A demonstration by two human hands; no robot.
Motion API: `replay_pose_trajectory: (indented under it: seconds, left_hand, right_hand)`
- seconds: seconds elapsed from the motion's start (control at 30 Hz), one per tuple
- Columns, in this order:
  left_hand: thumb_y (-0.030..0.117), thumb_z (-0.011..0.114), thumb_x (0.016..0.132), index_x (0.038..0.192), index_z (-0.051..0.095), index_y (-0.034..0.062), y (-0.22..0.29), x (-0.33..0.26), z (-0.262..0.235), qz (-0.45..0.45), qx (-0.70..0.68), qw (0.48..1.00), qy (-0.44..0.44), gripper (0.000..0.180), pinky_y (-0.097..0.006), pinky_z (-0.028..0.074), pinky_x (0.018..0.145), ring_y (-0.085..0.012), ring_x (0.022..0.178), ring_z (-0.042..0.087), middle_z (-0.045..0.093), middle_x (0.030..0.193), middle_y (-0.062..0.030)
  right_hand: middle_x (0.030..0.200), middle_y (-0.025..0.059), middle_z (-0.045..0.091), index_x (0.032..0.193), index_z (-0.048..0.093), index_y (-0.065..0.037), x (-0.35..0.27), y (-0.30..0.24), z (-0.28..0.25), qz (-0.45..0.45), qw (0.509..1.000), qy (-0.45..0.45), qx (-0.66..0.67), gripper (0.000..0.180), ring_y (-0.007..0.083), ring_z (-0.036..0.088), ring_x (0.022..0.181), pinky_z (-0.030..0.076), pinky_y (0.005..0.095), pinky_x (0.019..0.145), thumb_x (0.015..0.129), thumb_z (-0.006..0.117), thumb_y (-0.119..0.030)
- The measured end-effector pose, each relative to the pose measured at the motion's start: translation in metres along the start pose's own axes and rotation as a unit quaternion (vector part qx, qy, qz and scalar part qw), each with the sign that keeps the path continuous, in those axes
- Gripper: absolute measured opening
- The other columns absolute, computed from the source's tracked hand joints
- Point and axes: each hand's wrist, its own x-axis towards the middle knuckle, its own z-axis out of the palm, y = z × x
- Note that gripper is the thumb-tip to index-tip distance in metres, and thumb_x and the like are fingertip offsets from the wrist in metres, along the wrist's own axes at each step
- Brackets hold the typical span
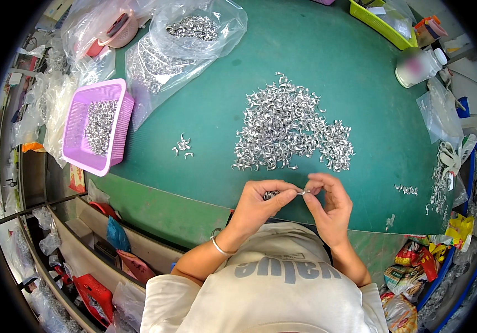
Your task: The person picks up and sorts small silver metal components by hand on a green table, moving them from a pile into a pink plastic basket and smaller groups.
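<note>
Just past the table's front edge, my left hand (260, 201) is closed around several small silvery curved metal pieces (270, 195). Between its thumb and index finger a single metal piece (302, 193) sticks out toward the right. My right hand (330, 206) meets it there, thumb and index finger closed on the piece's other end, with the remaining fingers loosely curled. Beyond both hands lies a big heap of similar curved metal pieces (277, 125), with a smaller lobe on its right side. A few loose pieces (183, 145) are scattered to the left.
A purple basket (123, 119) holding metal pieces stands at the left. Behind it are a clear plastic bag (224, 44) of pieces and a pink basket (124, 34). A white bottle (424, 66) and a yellow-green tray (383, 25) are at the far right of the green table (211, 111).
</note>
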Motion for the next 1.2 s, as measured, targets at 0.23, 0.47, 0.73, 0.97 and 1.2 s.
replay_pose_trajectory:
  seconds: [0.23,0.47,0.73,0.97,1.2]
  left_hand:
    - [0.0,0.061,0.075,0.081,0.066,-0.0008,0.007,-0.005,0.008,0.154,0.117,0.981,0.03,0.008,-0.019,0.026,0.044,-0.004,0.052,0.039,0.054,0.064,-0.0001]
    - [-0.002,0.065,0.069,0.08,0.066,-0.0002,0.016,-0.012,0.007,0.181,0.166,0.969,0.009,0.011,-0.021,0.029,0.046,-0.0056,0.053,0.041,0.051,0.06,-0.0018]
    - [0.0,0.065,0.071,0.083,0.064,-0.0005,0.014,-0.014,0.004,0.204,0.183,0.962,-0.016,0.012,-0.021,0.034,0.049,-0.0074,0.055,0.043,0.052,0.063,-0.0021]
    - [0.016,0.048,0.081,0.074,0.046,0.0007,0.003,0.002,-0.011,-0.21,-0.318,0.921,-0.08,0.017,-0.019,0.024,0.041,-0.0068,0.049,0.032,0.042,0.063,-0.002]
    - [0.013,0.042,0.072,0.068,0.039,0.0034,-0.014,0.005,-0.01,-0.142,-0.292,0.943,-0.068,0.011,-0.023,0.022,0.036,-0.0141,0.046,0.035,0.045,0.065,-0.0122]
  right_hand:
    - [0.079,0.007,0.058,0.086,0.06,0.002,-0.004,0.0,-0.006,0.004,0.998,-0.057,0.03,0.017,0.0126,0.051,0.071,0.04,0.0231,0.064,0.071,0.061,0.01]
    - [0.081,0.0098,0.058,0.083,0.059,0.004,-0.006,-0.006,-0.006,0.036,0.993,-0.066,0.096,0.015,0.0154,0.051,0.076,0.041,0.0254,0.067,0.071,0.059,0.012]
    - [0.081,0.01,0.058,0.083,0.059,0.004,-0.005,-0.005,-0.006,0.014,0.993,-0.082,0.089,0.014,0.016,0.052,0.077,0.042,0.0261,0.067,0.071,0.059,0.012]
    - [0.081,0.0091,0.058,0.087,0.06,0.001,0.003,0.019,-0.01,0.087,0.993,-0.074,-0.013,0.017,0.015,0.051,0.075,0.041,0.0254,0.065,0.071,0.062,0.006]
    - [0.082,0.0061,0.054,0.084,0.06,-0.002,0.026,0.049,0.001,-0.162,0.9,-0.023,-0.405,0.019,0.0257,0.048,0.079,0.037,0.0346,0.072,0.066,0.067,-0.005]
